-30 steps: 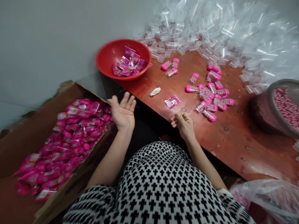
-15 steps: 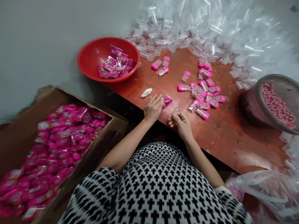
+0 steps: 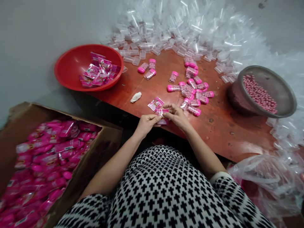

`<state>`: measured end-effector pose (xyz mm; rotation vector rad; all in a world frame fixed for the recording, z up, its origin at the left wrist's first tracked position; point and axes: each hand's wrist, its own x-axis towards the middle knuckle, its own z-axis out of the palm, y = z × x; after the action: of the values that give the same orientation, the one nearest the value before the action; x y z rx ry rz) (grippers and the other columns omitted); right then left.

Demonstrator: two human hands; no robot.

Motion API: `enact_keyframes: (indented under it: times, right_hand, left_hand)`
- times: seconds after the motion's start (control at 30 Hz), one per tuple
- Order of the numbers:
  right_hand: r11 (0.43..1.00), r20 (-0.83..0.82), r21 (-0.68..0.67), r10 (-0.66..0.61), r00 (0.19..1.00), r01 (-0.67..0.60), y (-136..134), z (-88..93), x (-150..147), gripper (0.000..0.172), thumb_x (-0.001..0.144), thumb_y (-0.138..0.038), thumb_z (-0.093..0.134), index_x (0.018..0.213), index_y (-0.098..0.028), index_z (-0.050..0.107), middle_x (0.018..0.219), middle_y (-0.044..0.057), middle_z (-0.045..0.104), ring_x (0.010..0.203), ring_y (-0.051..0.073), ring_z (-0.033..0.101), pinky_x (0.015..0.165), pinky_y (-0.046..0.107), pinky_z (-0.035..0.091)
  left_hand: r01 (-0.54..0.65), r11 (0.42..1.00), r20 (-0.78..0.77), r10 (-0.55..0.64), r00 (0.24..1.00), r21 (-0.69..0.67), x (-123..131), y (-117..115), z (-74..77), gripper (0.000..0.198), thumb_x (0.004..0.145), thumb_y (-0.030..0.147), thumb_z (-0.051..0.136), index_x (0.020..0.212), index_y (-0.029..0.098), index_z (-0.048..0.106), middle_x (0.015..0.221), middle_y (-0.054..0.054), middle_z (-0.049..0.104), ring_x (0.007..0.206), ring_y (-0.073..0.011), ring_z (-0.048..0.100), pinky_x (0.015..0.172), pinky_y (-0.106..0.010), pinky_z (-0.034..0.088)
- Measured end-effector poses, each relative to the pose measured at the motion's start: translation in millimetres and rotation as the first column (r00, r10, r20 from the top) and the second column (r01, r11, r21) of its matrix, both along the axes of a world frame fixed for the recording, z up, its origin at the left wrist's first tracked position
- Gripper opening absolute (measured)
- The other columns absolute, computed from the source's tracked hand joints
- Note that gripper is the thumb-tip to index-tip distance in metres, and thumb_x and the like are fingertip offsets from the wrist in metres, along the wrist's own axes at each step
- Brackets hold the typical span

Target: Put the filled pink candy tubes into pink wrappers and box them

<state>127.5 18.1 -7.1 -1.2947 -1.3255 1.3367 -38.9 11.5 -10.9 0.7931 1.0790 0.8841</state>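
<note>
The left hand and right hand each have their grip pinched on a pink wrapper near the counter edge; a flat packet lies just beyond.

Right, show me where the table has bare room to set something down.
Largest patch: the table's right front, between bucket, bag and tube cluster. Smaller one: between bowl, white lump and three tubes. Crowded: the back, under clear tubes, and the front edge where left hand and right hand meet at a pink item.
</note>
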Motion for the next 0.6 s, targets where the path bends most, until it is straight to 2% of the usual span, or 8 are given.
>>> enact_keyframes:
  times: [0.07, 0.1, 0.17, 0.2, 0.27, 0.33, 0.43, 0.6]
  right_hand:
    - [0.996, 0.312, 0.067, -0.083, 0.946, 0.066, 2.2, 5.4, 7.4, 0.026, 0.083, -0.043, 0.06, 0.095, -0.02, 0.059, 0.062, -0.003, 0.059, 0.057, 0.013, 0.056, 0.055, 0.023, 0.043]
    - [0.985, 0.492, 0.104, -0.169, 0.854, 0.135, 4.3, 9.2, 11.4, 0.028, 0.085, -0.045, 0.057, 0.094, -0.019, 0.061, 0.067, 0.002, 0.062, 0.064, 0.017, 0.06, 0.06, 0.027, 0.045]
    - [0.945, 0.773, 0.156, -0.298, 0.559, 0.288, 10.1, 18.1, 20.0, 0.036, 0.088, -0.048, 0.054, 0.094, -0.014, 0.063, 0.081, 0.014, 0.068, 0.082, 0.026, 0.065, 0.073, 0.037, 0.048]
    - [0.924, 0.856, 0.159, -0.304, 0.417, 0.348, 13.4, 22.5, 24.4, 0.04, 0.088, -0.048, 0.053, 0.096, -0.011, 0.064, 0.088, 0.019, 0.068, 0.089, 0.03, 0.065, 0.078, 0.041, 0.047]
    - [0.901, 0.937, 0.122, -0.243, 0.253, 0.417, 19.9, 29.3, 32.7, 0.044, 0.087, -0.047, 0.055, 0.101, -0.006, 0.064, 0.099, 0.026, 0.067, 0.099, 0.036, 0.064, 0.083, 0.046, 0.046]
    - [0.899, 0.959, 0.081, -0.188, 0.211, 0.431, 24.7, 32.2, 40.0, 0.047, 0.084, -0.045, 0.058, 0.108, -0.004, 0.062, 0.107, 0.026, 0.066, 0.104, 0.038, 0.062, 0.084, 0.047, 0.047]
    - [0.919, 0.965, 0.052, -0.147, 0.216, 0.391, 26.9, 31.0, 49.5, 0.05, 0.082, -0.045, 0.058, 0.11, -0.004, 0.061, 0.111, 0.025, 0.064, 0.107, 0.038, 0.061, 0.085, 0.046, 0.047]
    - [0.942, 0.948, 0.089, -0.18, 0.263, 0.322, 14.3, 24.4, 55.7, 0.04, 0.076, -0.046, 0.06, 0.094, -0.011, 0.061, 0.103, 0.022, 0.067, 0.098, 0.037, 0.062, 0.081, 0.05, 0.047]
  left_hand:
    - [0.039, 0.999, -0.001, -0.039, 0.999, -0.013, 0.6, -0.6, -0.6, 0.034, 0.053, 0.038, 0.085, 0.068, 0.01, 0.074, 0.064, -0.005, 0.069, 0.059, -0.0131, 0.063, 0.06, -0.023, 0.055]
    - [0.027, 1.0, -0.009, -0.027, 1.0, -0.01, 1.5, -1.4, -1.6, 0.034, 0.052, 0.038, 0.086, 0.068, 0.01, 0.074, 0.064, -0.005, 0.069, 0.058, -0.0121, 0.063, 0.059, -0.022, 0.054]
    - [-0.046, 0.998, 0.005, 0.046, 0.999, -0.05, 3.8, -4.3, -4.3, 0.036, 0.049, 0.037, 0.087, 0.067, 0.009, 0.074, 0.063, -0.006, 0.069, 0.056, -0.0116, 0.062, 0.057, -0.021, 0.053]
    - [-0.078, 0.994, 0.02, 0.08, 0.997, -0.075, 4.9, -6.1, -5.7, 0.036, 0.047, 0.037, 0.088, 0.065, 0.009, 0.073, 0.061, -0.006, 0.068, 0.055, -0.0113, 0.062, 0.057, -0.021, 0.053]
    - [-0.13, 0.984, 0.068, 0.139, 0.988, -0.124, 6.6, -9.4, -7.8, 0.035, 0.045, 0.035, 0.089, 0.059, 0.009, 0.069, 0.057, -0.004, 0.067, 0.051, -0.0101, 0.06, 0.054, -0.021, 0.052]
    - [-0.184, 0.967, 0.138, 0.21, 0.968, -0.175, 7.3, -11.5, -8.2, 0.035, 0.045, 0.032, 0.089, 0.055, 0.01, 0.065, 0.055, -0.003, 0.064, 0.05, -0.0094, 0.058, 0.052, -0.021, 0.051]
    - [-0.287, 0.916, 0.267, 0.361, 0.893, -0.278, 7.2, -11.6, -5.5, 0.032, 0.052, 0.027, 0.088, 0.06, 0.011, 0.062, 0.057, -0.001, 0.064, 0.052, -0.0102, 0.06, 0.051, -0.021, 0.052]
    - [-0.401, 0.798, 0.394, 0.581, 0.712, -0.45, 8.1, -8.7, -0.7, 0.021, 0.069, 0.02, 0.079, 0.072, 0.012, 0.061, 0.065, -0.001, 0.066, 0.057, -0.0113, 0.064, 0.058, -0.023, 0.055]
